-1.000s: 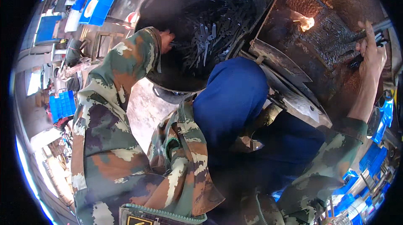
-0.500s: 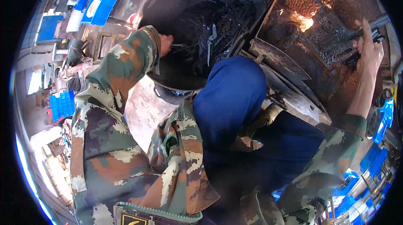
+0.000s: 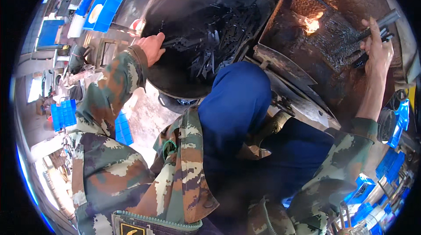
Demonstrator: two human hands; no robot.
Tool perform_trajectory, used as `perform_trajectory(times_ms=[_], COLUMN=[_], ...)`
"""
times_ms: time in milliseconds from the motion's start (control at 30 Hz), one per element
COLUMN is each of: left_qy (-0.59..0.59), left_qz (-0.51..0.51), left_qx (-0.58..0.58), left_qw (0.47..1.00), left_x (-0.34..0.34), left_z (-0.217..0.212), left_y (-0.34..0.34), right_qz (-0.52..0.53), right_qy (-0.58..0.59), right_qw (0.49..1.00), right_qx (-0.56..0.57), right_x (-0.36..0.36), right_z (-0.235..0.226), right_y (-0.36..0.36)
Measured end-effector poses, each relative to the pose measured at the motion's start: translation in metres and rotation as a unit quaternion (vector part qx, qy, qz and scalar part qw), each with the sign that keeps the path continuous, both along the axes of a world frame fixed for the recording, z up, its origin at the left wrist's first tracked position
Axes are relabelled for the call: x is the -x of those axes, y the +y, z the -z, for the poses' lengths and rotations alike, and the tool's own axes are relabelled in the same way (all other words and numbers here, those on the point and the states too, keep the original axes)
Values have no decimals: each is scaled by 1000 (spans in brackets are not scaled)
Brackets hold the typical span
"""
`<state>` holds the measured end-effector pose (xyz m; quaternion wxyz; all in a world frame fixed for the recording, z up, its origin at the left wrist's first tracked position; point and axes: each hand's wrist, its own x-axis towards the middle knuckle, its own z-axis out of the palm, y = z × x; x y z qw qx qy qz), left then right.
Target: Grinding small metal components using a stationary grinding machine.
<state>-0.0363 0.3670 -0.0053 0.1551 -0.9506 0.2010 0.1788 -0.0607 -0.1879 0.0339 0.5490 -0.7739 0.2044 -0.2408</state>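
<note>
My left hand (image 3: 151, 47) is over the left rim of a big round dark metal tub (image 3: 160, 9), its fingers and thumb apart and nothing visible between them. Many thin dark metal strips (image 3: 212, 44) lie heaped inside the tub, a few with a shinier surface. Off to the right, my right hand (image 3: 378, 55) is closed around a grey metal rod (image 3: 388, 17), which slants down into a soot-dark, rough hearth area. Several smaller dark pieces stick out beside the same hand; their kind is unclear. A flame (image 3: 312, 24) burns in the hearth left of the rod.
A rusty metal sheet edge (image 3: 285, 62) divides the tub from the hearth. My blue-trousered knee (image 3: 241, 90) sits against the tub's near side. Blue plastic bins (image 3: 109, 5) stand at the far left, and more blue bins (image 3: 390, 165) are at the lower right.
My left hand has moved left and slightly up from inside the tub to its rim; the thin metal piece it held is no longer in it. My right hand stays on the rod.
</note>
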Motion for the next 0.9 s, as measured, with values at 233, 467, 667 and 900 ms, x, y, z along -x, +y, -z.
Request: perform_trajectory(times_ms=[233,467,667,900], left_qy=[-1,47,-18,23], left_qz=[-85,-21,45,-48], left_qx=[192,239,281,447], left_qw=[978,970,958,893], left_x=[10,25,34,24], left_z=[76,130,100,69], left_y=[-67,-74,-69,-58], right_qz=[6,6,2,7], right_qy=[6,-3,2,6], right_qw=[1000,1000,1000,1000], right_qx=[-16,-22,-14,-13], right_x=[5,7,8,9], right_z=[-5,-13,-13,-13], right_y=[1,10,4,4])
